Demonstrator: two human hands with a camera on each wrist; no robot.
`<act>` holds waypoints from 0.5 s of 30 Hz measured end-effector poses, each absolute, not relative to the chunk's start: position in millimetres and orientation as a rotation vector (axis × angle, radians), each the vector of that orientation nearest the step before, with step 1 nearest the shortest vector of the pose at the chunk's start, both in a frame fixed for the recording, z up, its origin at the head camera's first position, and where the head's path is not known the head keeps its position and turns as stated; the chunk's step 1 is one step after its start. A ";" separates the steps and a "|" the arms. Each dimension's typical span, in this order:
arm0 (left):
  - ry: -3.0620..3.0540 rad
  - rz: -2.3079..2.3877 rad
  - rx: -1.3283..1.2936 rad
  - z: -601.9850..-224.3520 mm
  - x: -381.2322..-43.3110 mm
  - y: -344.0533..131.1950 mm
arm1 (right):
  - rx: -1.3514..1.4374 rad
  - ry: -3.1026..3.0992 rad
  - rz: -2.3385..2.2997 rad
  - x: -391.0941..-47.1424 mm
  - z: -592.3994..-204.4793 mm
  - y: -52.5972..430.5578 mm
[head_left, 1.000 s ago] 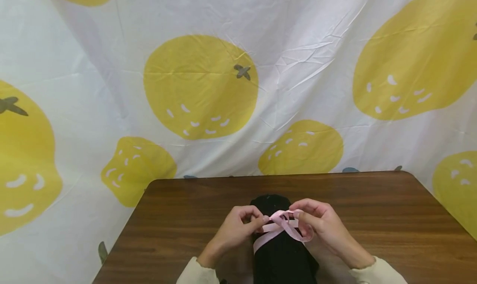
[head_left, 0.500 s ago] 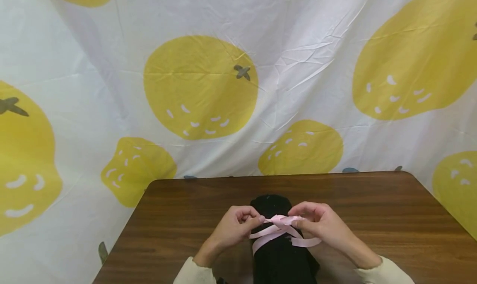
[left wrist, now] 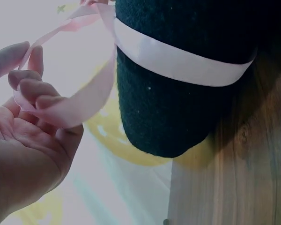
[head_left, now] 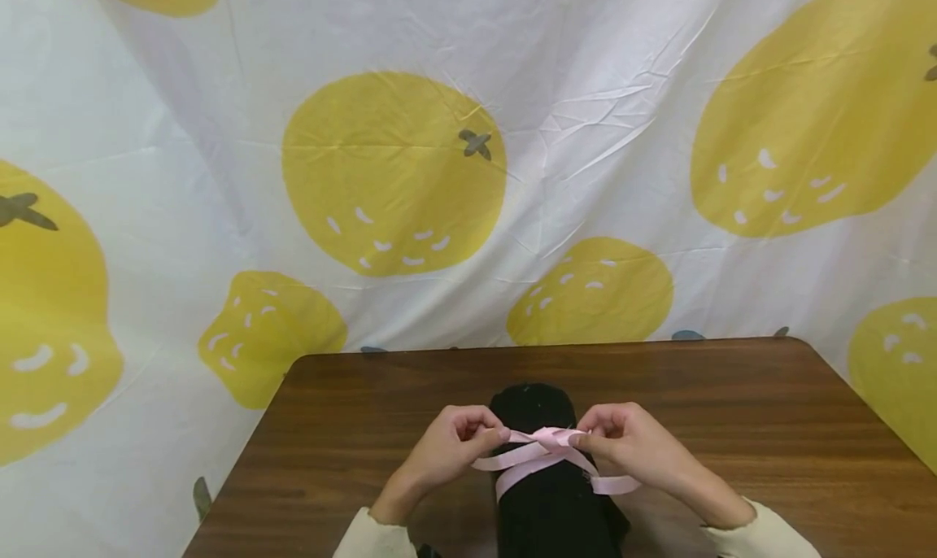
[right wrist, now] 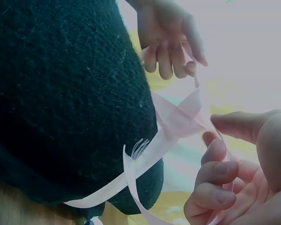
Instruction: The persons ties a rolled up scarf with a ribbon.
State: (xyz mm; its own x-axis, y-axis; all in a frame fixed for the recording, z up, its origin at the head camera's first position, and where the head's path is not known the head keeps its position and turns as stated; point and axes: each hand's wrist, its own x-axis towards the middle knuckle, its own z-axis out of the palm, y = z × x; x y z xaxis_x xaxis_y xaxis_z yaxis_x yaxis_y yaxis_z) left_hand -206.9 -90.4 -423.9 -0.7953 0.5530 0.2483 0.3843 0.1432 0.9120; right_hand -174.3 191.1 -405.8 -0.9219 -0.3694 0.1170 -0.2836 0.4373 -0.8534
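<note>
A black felt-like roll [head_left: 545,509] lies on the table with a pink ribbon [head_left: 518,481] round it. Above the roll, the ribbon crosses into a bow-like knot. My left hand [head_left: 457,444] pinches one ribbon loop between thumb and forefinger, left of the knot. In the left wrist view that loop [left wrist: 91,98] runs over the curled fingers. On the other side, my right hand [head_left: 633,444] pinches the right loop close to the knot. A frayed ribbon tail [right wrist: 131,173] hangs below the right hand, and another tail trails to the left.
The dark wood-grain table [head_left: 732,411] carries the roll. Behind it hangs a white cloth [head_left: 615,159] printed with yellow fruits. A small dark thing [head_left: 428,551] shows at the bottom edge, beside the left sleeve [head_left: 375,535].
Both hands have drawn apart, the left one leftward and the right one slightly rightward and down. The right loop has shrunk and the knot looks tighter, while the tails now hang out on each side.
</note>
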 end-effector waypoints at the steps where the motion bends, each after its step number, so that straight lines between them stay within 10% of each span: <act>1: 2.267 1.729 0.933 -423.7 -206.8 -91.5 | -0.598 2.574 -1.522 -174.3 -405.4 191.1; 15: 2.323 1.743 0.866 -417.7 -205.5 -103.3 | -0.613 2.457 -1.609 -175.6 -399.3 192.0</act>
State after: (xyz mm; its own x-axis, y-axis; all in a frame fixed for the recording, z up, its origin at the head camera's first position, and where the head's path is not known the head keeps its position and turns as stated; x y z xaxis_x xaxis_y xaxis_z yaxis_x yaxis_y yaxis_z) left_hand -205.5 -103.3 -417.7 -0.8310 0.5003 0.2429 0.3731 0.1775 0.9107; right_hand -175.6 192.0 -399.3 -0.9070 -0.4084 0.1026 -0.2571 0.3444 -0.9029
